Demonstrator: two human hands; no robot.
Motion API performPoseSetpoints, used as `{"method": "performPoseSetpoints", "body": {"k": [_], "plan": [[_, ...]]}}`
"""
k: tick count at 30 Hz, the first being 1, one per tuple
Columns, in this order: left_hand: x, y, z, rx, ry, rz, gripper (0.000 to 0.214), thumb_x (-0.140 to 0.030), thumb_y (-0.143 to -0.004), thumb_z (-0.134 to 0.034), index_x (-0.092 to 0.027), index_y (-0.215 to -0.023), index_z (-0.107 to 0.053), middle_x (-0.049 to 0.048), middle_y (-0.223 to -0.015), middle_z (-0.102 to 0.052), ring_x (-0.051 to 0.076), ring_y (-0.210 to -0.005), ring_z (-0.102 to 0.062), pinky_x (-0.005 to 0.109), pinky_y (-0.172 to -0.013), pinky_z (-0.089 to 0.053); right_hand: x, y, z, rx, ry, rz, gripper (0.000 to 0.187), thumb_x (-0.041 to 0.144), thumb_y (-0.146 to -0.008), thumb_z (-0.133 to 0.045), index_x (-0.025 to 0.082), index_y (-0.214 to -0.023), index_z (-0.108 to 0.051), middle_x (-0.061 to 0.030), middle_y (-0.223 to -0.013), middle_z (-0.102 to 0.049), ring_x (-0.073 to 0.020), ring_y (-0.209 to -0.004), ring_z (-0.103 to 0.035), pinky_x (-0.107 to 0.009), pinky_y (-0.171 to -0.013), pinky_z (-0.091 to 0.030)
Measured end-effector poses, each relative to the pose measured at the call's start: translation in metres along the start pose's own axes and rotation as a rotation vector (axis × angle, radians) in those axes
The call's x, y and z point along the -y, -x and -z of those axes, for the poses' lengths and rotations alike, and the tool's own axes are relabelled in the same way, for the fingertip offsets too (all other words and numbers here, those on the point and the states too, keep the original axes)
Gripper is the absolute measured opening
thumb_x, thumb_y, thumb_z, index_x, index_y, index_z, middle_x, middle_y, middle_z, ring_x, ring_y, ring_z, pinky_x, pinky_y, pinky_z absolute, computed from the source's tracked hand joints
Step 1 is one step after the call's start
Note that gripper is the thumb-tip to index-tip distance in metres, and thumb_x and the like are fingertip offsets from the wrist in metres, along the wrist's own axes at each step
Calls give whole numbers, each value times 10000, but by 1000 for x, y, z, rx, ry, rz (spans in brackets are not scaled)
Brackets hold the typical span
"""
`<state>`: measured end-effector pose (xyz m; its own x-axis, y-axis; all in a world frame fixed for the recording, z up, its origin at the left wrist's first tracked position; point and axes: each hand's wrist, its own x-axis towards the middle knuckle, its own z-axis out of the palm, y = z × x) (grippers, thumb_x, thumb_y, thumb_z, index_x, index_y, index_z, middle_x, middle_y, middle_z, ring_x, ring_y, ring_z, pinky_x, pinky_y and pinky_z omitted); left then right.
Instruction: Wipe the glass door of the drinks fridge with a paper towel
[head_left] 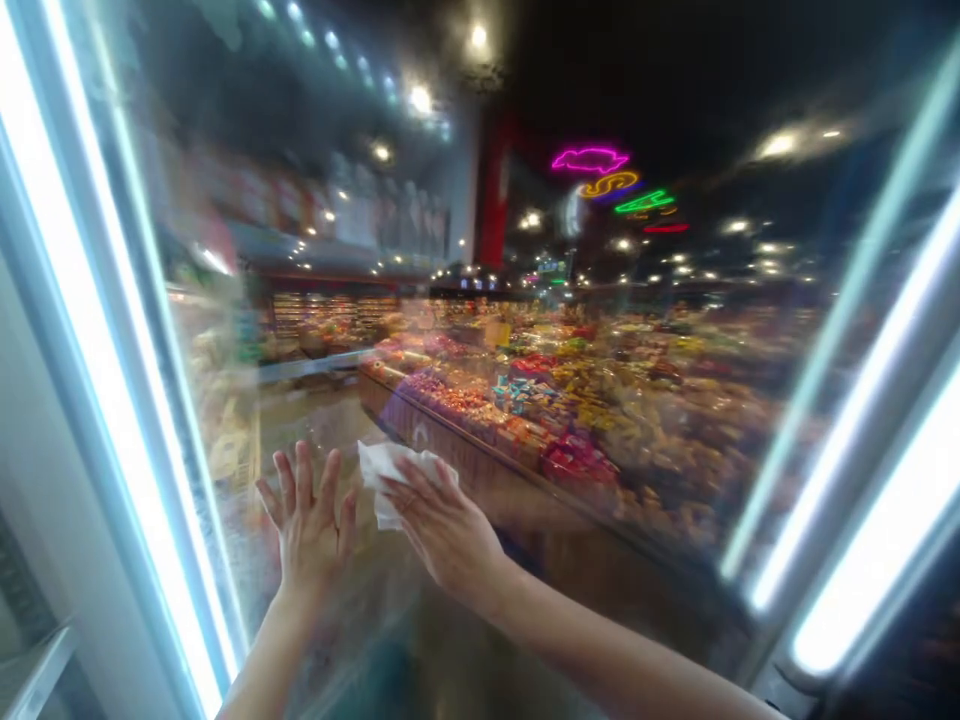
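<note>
In the head view, my right hand (pixel 446 535) reaches in from the lower right, its fingers laid over a white tissue (pixel 382 466). Under those fingers the tissue lies flat against a clear glass pane (pixel 465 620), partly hidden by the hand. To the left, my left hand (pixel 307 515) is raised with its fingers spread and holds nothing. Its palm faces the glass; I cannot tell whether it touches. Reflections and faint smears show on the pane.
Bright light tubes (pixel 90 300) line the left side, and more tubes (pixel 877 540) run along the right frame. Beyond the glass, blurred, stands a long display bin (pixel 450 425) heaped with colourful wrapped goods. Neon signs (pixel 611 184) glow above.
</note>
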<state>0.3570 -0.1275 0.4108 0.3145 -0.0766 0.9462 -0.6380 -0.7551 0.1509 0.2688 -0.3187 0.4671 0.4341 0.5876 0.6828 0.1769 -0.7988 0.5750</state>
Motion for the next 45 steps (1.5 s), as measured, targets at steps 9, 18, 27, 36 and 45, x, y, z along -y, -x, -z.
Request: {"method": "performPoseSetpoints", "body": {"k": [9, 18, 27, 36, 45], "plan": [[48, 22, 5, -35, -18, 115, 752, -294, -986, -531, -367, -1620, -134, 60, -1734, -55, 306, -1601, 18, 636, -1264, 60, 39, -49, -27, 19, -100, 133, 567, 131, -959, -458, 72, -1522, -435, -45, -1672, -324, -248, -1596, 7, -469, -1327, 59], [65, 47, 7, 2, 37, 204, 742, -289, -986, -511, -369, -1620, -134, 55, -1737, -50, 303, -1602, -16, 617, -1284, -107, 52, -116, -41, -22, -166, 133, 549, 141, -1000, -397, 30, -1538, -392, -89, -1683, -264, -259, -1590, 35, -517, -1329, -21], [25, 59, -5, -19, 82, 292, 761, -253, -991, -463, -306, -1633, -57, 102, -1735, -7, 308, -1600, 52, 678, -1271, -47, 28, -82, -5, 29, 6, -50, 607, 198, -1012, -456, 50, -1582, -309, -73, -1705, -205, -275, -1587, 55, -514, -1327, -34], [-31, 78, -20, 44, 122, 218, 812, -216, -973, -507, -329, -1631, -44, 94, -1731, 76, 341, -1588, 118, 718, -1244, 2, 10, 40, 6, 54, -11, -45, 505, 173, -976, -492, 169, -1480, -521, 5, -1651, -367, -176, -1601, -22, -430, -1350, -37], [-115, 94, -26, 125, 194, 12, 868, -200, -908, -614, -369, -1619, -147, 52, -1733, 8, 365, -1591, 65, 707, -1258, -10, 19, 147, 12, -7, 30, -289, 301, 260, -1011, -517, 234, -1249, -699, -13, -1407, -661, -170, -1588, -165, -436, -1341, -36]]}}
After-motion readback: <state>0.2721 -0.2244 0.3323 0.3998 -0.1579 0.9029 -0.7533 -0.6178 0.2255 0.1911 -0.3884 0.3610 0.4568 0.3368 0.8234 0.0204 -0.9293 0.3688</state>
